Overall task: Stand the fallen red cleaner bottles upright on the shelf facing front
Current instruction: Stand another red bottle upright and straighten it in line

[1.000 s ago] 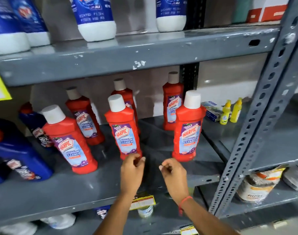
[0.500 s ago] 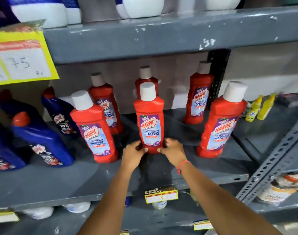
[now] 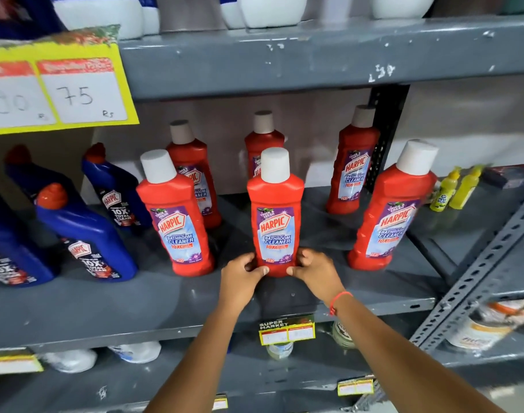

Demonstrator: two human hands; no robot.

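Observation:
Several red cleaner bottles with white caps stand upright on the grey middle shelf (image 3: 165, 305). The front middle bottle (image 3: 274, 216) faces me with its label forward. My left hand (image 3: 240, 277) grips its base from the left and my right hand (image 3: 314, 272) grips it from the right. Another red bottle (image 3: 174, 216) stands to its left, and one more (image 3: 394, 210) to its right, leaning slightly. Three red bottles (image 3: 351, 165) stand in the back row; the middle one (image 3: 262, 144) is partly hidden behind the held bottle.
Blue cleaner bottles (image 3: 85, 234) crowd the shelf's left side. Two small yellow bottles (image 3: 454, 189) stand on the neighbouring shelf to the right. A yellow price card (image 3: 58, 84) hangs from the upper shelf. A perforated grey upright (image 3: 478, 269) runs down at right.
Both hands went from hovering apart in front of the shelf to gripping the base of the front middle red bottle, which now stands straighter with its label forward. The view shifted closer and leftward.

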